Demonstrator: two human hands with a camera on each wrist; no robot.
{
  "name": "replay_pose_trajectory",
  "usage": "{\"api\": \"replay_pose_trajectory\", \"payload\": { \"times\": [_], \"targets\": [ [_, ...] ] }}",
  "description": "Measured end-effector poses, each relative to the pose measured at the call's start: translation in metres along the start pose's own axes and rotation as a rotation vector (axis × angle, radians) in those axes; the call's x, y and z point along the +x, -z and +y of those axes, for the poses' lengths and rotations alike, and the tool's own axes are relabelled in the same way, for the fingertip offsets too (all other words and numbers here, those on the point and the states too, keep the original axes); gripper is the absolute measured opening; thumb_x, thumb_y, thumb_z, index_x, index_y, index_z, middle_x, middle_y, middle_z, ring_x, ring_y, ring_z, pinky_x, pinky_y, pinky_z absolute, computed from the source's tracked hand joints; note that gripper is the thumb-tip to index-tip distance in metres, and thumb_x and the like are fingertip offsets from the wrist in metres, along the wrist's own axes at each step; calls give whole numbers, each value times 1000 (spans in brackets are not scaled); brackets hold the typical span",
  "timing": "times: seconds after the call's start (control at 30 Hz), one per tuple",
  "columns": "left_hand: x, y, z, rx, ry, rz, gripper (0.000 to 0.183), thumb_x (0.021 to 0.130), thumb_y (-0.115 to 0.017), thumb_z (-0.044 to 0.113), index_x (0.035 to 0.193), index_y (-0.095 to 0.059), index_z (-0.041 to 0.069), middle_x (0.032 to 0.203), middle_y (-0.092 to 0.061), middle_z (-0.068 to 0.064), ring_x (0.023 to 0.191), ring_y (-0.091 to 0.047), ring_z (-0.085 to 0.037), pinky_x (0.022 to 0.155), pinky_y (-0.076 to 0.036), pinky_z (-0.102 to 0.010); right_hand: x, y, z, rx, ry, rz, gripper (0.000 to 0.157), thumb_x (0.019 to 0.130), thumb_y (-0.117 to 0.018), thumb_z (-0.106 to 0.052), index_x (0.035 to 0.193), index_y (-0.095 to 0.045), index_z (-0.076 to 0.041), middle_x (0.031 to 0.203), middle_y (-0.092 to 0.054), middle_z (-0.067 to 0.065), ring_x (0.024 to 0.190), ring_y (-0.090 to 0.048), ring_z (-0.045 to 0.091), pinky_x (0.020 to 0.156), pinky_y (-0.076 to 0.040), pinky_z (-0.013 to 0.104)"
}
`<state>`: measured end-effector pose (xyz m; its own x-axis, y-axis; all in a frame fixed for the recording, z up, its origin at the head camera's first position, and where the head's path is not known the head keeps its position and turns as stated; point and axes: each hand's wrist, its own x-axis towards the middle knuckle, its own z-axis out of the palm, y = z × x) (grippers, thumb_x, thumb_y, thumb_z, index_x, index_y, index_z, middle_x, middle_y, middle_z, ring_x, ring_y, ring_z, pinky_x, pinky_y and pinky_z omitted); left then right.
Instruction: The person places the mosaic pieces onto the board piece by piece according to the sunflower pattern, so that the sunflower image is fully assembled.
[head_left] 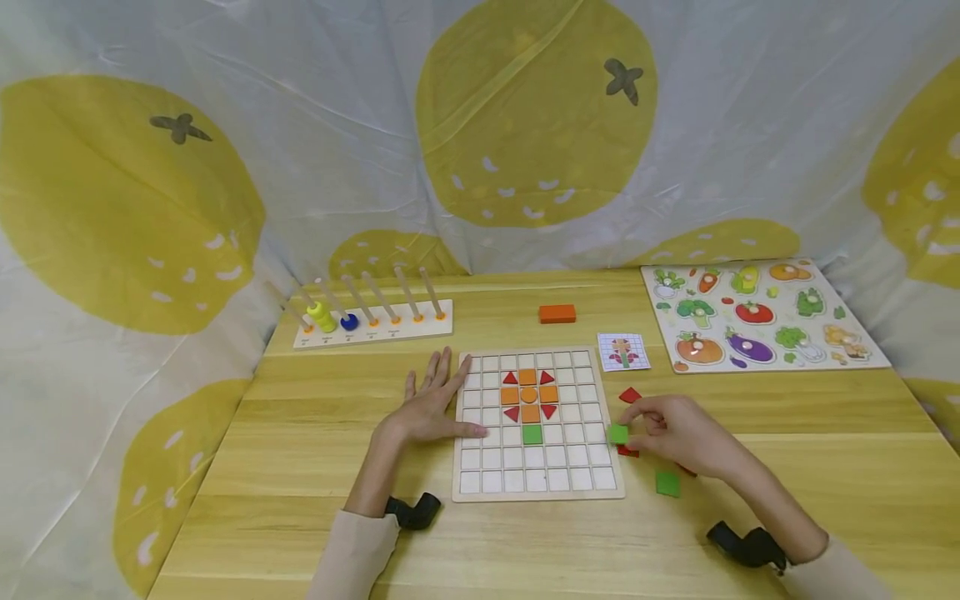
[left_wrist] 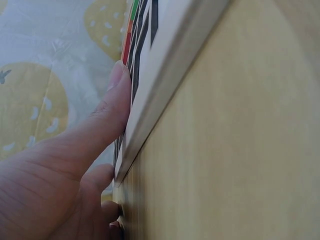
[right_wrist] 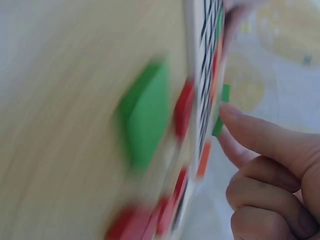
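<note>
A wooden grid board [head_left: 491,483] lies mid-table. On its squares sit an orange disc [head_left: 529,395], several orange squares [head_left: 528,377] around it, red triangles [head_left: 547,378] at the corners and a green square [head_left: 532,434] below. My left hand [head_left: 427,408] rests at the board's left edge, fingers spread, its thumb [left_wrist: 112,102] lying over the rim. Between thumb and forefinger my right hand [head_left: 678,433] pinches a green square tile [head_left: 618,434] at the board's right edge. Another green square [head_left: 667,483] and red pieces [head_left: 629,395] lie on the table around that hand.
Behind the board are a small pattern card [head_left: 623,352] and an orange block [head_left: 557,314]. A peg stand [head_left: 412,327] with yellow and blue beads is at back left. A vegetable puzzle board [head_left: 716,308] lies at back right. Patterned cloth [head_left: 337,125] hangs behind the table.
</note>
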<state>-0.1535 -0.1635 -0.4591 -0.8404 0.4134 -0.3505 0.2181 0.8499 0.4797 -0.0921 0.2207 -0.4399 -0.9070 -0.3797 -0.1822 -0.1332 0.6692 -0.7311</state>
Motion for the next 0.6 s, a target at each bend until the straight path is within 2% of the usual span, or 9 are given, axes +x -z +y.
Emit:
{"api": "replay_pose_trajectory", "payload": {
  "times": [0.1, 0.27, 0.43, 0.6],
  "targets": [
    [0, 0, -1, -1, -1, 1, 118, 86, -77, 60, 168, -1, 23, 172, 22, -14, 160, 20, -35, 123, 13, -70, 11, -16, -20, 18, 46, -20, 22, 83, -86, -14, 104, -78, -10, 63, -37, -6, 57, -34, 6, 53, -27, 21],
    [1, -1, -2, -1, -4, 4, 118, 86, -77, 60, 168, -1, 24, 172, 22, -14, 160, 20, -34, 123, 13, -70, 26, -42, -47, 20, 70, -41, 20, 80, -89, -14, 98, -80, -15, 60, -35, -8, 58, -31, 6, 55, -25, 21],
    [1, -1, -1, -4, -12, 5, 118, 86, -78, 60, 168, -1, 24, 172, 21, -14, 160, 20, -35, 123, 13, -70, 36, -57, -56, 3, 90, -33, 20, 77, -92, -14, 94, -81, -16, 59, -36, -8, 59, -33, 7, 56, -25, 20],
    [0, 0, 0, -4, -8, 5, 118, 85, -78, 59, 168, -1, 23, 172, 21, -14, 160, 20, -34, 123, 13, -70, 40, -61, -58, 3, 64, -32, 20, 75, -93, -13, 92, -81, -15, 57, -36, -7, 56, -34, 8, 56, -25, 21]
  ]
}}
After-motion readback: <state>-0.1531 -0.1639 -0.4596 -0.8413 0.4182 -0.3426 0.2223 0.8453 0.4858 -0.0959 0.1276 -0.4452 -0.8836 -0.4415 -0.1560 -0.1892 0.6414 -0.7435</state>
